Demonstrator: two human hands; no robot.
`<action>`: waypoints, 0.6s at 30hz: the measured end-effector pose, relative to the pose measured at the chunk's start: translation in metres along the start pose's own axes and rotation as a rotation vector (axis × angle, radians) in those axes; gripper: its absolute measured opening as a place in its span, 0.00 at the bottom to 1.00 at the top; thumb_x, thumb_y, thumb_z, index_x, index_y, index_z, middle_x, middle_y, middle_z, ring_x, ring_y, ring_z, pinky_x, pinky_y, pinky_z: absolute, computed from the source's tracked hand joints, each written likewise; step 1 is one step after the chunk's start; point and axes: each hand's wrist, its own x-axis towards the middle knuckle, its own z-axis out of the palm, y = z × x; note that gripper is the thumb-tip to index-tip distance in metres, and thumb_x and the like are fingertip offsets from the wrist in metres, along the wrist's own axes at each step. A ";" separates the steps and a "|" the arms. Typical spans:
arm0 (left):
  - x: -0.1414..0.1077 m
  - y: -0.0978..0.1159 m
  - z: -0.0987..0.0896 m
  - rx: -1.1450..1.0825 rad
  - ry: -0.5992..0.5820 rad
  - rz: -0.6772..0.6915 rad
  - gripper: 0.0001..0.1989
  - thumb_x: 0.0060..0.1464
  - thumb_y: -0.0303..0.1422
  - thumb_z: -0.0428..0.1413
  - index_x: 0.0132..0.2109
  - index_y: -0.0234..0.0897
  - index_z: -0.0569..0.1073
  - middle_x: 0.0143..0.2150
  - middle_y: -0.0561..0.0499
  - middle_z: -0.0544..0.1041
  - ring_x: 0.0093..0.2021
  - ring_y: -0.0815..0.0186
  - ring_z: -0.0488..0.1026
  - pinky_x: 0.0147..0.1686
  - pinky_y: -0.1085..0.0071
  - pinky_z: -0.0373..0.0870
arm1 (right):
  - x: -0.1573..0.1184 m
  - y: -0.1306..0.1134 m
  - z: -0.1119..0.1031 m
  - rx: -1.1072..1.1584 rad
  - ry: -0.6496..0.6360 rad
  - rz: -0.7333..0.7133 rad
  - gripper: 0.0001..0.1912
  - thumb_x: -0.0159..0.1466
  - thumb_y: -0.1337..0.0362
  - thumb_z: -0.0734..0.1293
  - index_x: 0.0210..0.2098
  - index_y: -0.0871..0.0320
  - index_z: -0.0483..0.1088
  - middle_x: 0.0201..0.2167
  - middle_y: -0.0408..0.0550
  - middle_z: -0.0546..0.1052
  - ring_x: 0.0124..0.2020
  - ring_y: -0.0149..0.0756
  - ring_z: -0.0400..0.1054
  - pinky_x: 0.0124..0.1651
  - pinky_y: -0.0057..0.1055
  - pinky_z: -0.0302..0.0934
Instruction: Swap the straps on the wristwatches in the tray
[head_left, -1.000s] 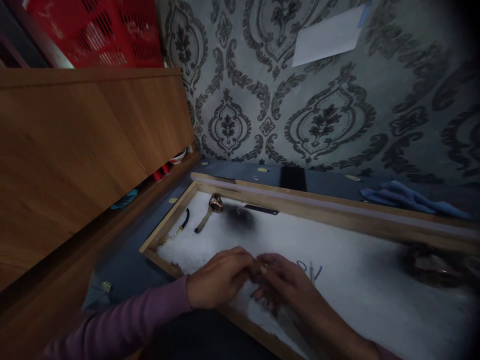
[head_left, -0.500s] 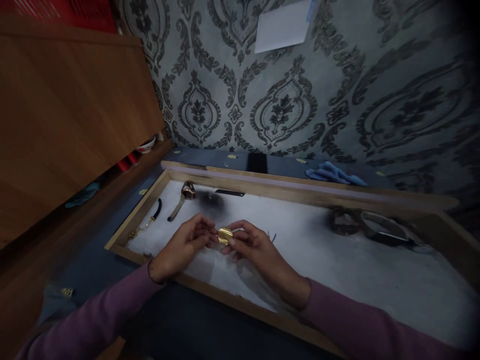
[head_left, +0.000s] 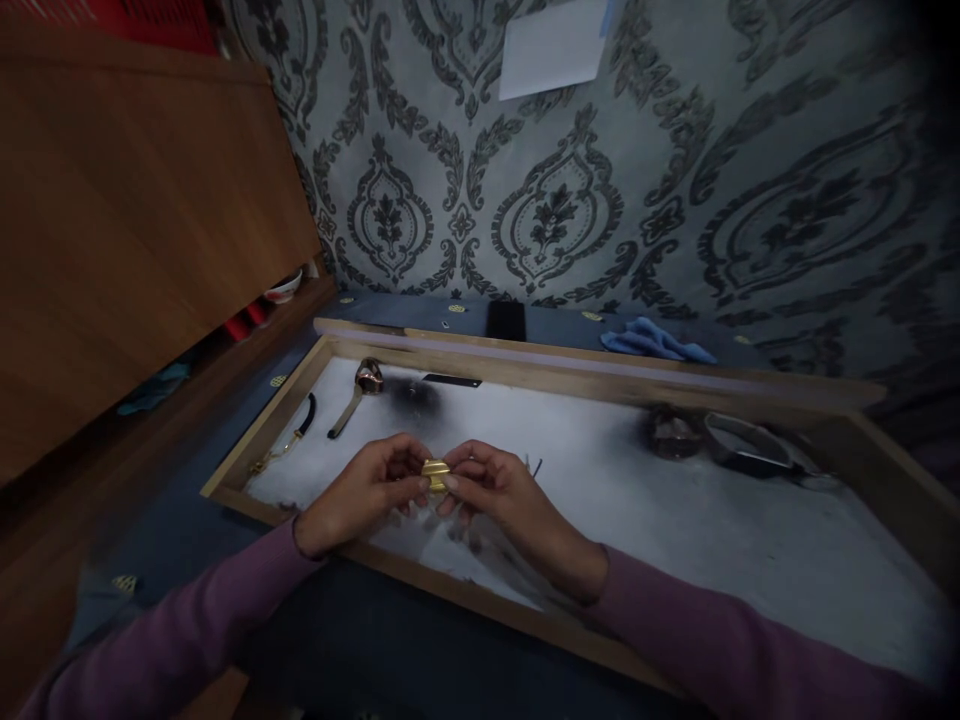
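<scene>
A small, round, shiny gold disc point(head_left: 436, 475) is held up between both hands, over the white-bottomed wooden tray point(head_left: 480, 597). My left hand point(head_left: 375, 487) is closed, thumb and fingers pinching the disc's left side. From the other side my right hand point(head_left: 495, 487) grips its right edge with thumb and forefinger. Just beyond my right hand, a few thin dark slivers point(head_left: 534, 467) lie on the white surface. Further left in the tray are a wristwatch point(head_left: 358, 392) with a strap and a dark curved piece with gold links point(head_left: 301, 428).
Along the tray's back lies a flat black strip point(head_left: 452, 380). A dark roundish object point(head_left: 675, 435) and a black-framed glassy piece point(head_left: 750, 445) sit at the right. Behind the tray are a black phone-like slab point(head_left: 506, 320) and a blue cloth point(head_left: 656, 342). A wooden cabinet point(head_left: 142, 230) stands left.
My left hand has closed in on the gold disc and now grips it too. The disc has tilted. The whole view has shifted slightly.
</scene>
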 end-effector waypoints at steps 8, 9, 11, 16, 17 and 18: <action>-0.003 0.004 0.003 0.229 0.097 0.152 0.05 0.50 0.30 0.58 0.34 0.35 0.69 0.30 0.54 0.70 0.30 0.70 0.67 0.25 0.76 0.61 | -0.002 -0.001 -0.002 0.196 0.001 0.051 0.15 0.56 0.55 0.73 0.31 0.61 0.71 0.29 0.45 0.77 0.31 0.29 0.74 0.36 0.27 0.67; -0.004 0.005 0.005 0.292 0.113 0.191 0.03 0.51 0.29 0.57 0.34 0.35 0.69 0.31 0.53 0.70 0.31 0.69 0.68 0.26 0.76 0.61 | -0.002 -0.001 -0.002 0.238 -0.001 0.073 0.14 0.56 0.56 0.74 0.31 0.61 0.72 0.29 0.44 0.77 0.32 0.29 0.74 0.38 0.27 0.66; -0.007 0.005 0.009 0.400 0.123 0.260 0.01 0.52 0.27 0.55 0.34 0.36 0.71 0.34 0.52 0.71 0.34 0.69 0.69 0.28 0.75 0.62 | -0.002 0.000 -0.003 0.292 -0.001 0.111 0.14 0.52 0.59 0.76 0.28 0.61 0.71 0.28 0.42 0.76 0.31 0.27 0.72 0.39 0.26 0.66; -0.008 0.008 -0.003 0.521 0.111 0.269 0.09 0.55 0.27 0.51 0.44 0.38 0.69 0.41 0.49 0.74 0.36 0.66 0.72 0.29 0.74 0.65 | -0.002 0.000 -0.004 0.302 0.030 0.112 0.16 0.46 0.64 0.79 0.28 0.60 0.70 0.27 0.40 0.75 0.29 0.25 0.69 0.34 0.24 0.63; -0.008 0.009 -0.012 0.598 0.146 0.279 0.10 0.56 0.28 0.50 0.46 0.38 0.68 0.42 0.48 0.74 0.37 0.65 0.72 0.30 0.73 0.66 | -0.003 -0.001 -0.005 0.290 0.052 0.104 0.17 0.45 0.64 0.79 0.29 0.59 0.70 0.28 0.40 0.75 0.30 0.26 0.69 0.34 0.25 0.63; -0.008 0.010 -0.023 0.726 0.204 0.314 0.11 0.57 0.28 0.49 0.46 0.38 0.68 0.43 0.48 0.74 0.38 0.64 0.72 0.33 0.71 0.67 | -0.003 -0.002 -0.005 0.271 0.074 0.095 0.18 0.45 0.64 0.80 0.31 0.59 0.71 0.29 0.40 0.75 0.30 0.26 0.70 0.34 0.25 0.63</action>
